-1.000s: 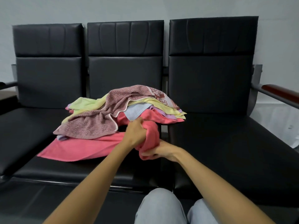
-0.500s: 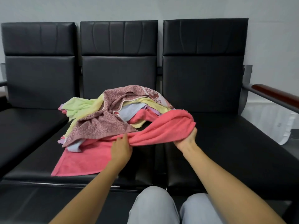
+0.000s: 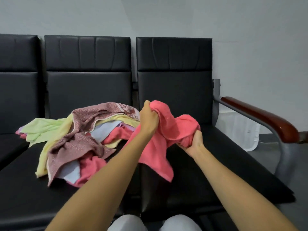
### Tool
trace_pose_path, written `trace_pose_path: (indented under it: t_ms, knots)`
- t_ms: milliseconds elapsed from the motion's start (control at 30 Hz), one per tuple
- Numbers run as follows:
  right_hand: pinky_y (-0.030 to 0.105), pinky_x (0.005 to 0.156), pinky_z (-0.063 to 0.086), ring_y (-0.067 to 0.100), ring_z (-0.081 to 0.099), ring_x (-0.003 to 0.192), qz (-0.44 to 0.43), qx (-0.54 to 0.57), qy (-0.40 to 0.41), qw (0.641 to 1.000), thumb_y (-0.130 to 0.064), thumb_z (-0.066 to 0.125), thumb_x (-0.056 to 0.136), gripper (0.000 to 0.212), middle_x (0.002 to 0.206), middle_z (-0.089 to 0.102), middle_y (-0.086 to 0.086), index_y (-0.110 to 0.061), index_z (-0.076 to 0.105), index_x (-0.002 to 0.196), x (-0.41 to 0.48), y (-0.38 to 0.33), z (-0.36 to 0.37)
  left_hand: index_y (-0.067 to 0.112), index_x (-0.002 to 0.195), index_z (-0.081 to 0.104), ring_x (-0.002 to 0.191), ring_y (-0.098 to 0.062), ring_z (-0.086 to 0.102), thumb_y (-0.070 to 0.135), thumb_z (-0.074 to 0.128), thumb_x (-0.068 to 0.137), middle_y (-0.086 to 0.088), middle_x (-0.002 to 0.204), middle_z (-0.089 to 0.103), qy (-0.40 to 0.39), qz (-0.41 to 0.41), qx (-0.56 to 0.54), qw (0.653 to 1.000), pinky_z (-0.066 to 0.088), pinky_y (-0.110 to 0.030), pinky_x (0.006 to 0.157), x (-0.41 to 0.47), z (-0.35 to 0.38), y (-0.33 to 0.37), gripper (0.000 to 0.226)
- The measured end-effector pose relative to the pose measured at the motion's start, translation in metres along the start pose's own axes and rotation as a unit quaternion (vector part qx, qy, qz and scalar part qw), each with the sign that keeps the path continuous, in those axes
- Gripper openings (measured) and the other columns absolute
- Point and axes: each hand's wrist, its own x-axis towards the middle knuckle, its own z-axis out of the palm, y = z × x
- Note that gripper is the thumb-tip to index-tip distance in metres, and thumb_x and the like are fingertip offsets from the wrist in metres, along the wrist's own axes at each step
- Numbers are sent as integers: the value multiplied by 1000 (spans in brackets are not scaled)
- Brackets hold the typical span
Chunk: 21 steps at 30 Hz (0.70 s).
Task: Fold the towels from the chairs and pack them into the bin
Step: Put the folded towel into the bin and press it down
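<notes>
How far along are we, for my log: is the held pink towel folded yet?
Not folded. The pink towel is bunched between left hand and right hand, one loose end hanging.

Open passage over right seat, bare from front edge to backrest; bounded at right edge by wooden armrest. Middle seat blocked by towel pile heaped from backrest toward front edge; bare strip along front left corner. Over seat gap, pink towel bunched between left hand and right hand.
</notes>
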Motion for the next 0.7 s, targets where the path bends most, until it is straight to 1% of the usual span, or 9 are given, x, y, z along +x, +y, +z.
trace_pose_path:
  t_ms: [67,133,167,233,333,433,533,633,700]
  knots:
    - [41,68,50,28,60,81,-12,-30,18,999,-39,29,98,42,86,67,12,-14,63,92,5,-17,-21,15,70,35,61,-12,38,-7,33,83,2,65,42,-59,36,-7,998,21,-27,54,-3,26,9,26]
    - [42,72,52,30,62,81,-21,-127,61,990,-38,48,89,35,89,67,15,-10,65,98,10,-27,-44,10,78,49,69,-17,47,-9,36,80,-2,70,52,-140,56,39,988,26,-23,54,-12,51,-2,23]
    - [39,71,53,30,61,78,-28,-204,99,974,-32,58,74,40,88,66,17,-5,64,103,14,-30,-58,8,85,56,78,-21,53,-9,38,79,-6,78,59,-182,58,77,979,30,-21,58,-18,65,-15,26]
    - [35,68,51,34,61,79,-48,-349,189,917,-13,52,50,63,89,62,21,4,57,110,21,-34,-89,5,102,64,101,-27,59,-5,42,81,-13,103,66,-222,12,131,966,38,-24,75,-34,85,-42,32]
    - [37,88,46,37,56,108,-97,-473,286,828,-2,42,82,42,124,53,24,4,52,122,24,-43,-118,0,117,57,114,-33,55,5,36,93,-19,120,60,-146,-167,85,971,41,-31,87,-47,97,-66,32]
    - [40,93,41,40,52,108,-170,-490,305,799,5,35,89,35,129,41,23,0,51,119,29,-56,-129,1,112,58,113,-36,53,6,33,96,-21,117,59,-43,-242,-3,969,41,-35,88,-36,101,-62,31]
    - [39,94,39,40,50,109,-262,-448,286,805,11,38,86,40,133,35,20,-2,41,124,35,-66,-116,16,66,47,79,-26,49,-1,33,87,-4,71,51,-22,-134,-71,988,32,-34,64,-19,103,-41,31]
    - [34,91,37,37,47,113,-374,-435,258,778,10,42,84,44,138,31,21,2,37,128,36,-79,-96,18,58,44,64,-17,41,-4,39,81,3,57,44,-91,-4,-54,994,31,-30,57,-14,109,-22,32]
    - [34,87,39,33,47,116,-419,-490,222,732,14,40,78,54,144,26,15,-4,39,129,39,-86,-85,13,64,58,67,-20,52,1,47,79,-2,62,58,-181,71,18,981,38,-26,59,-22,118,-20,22]
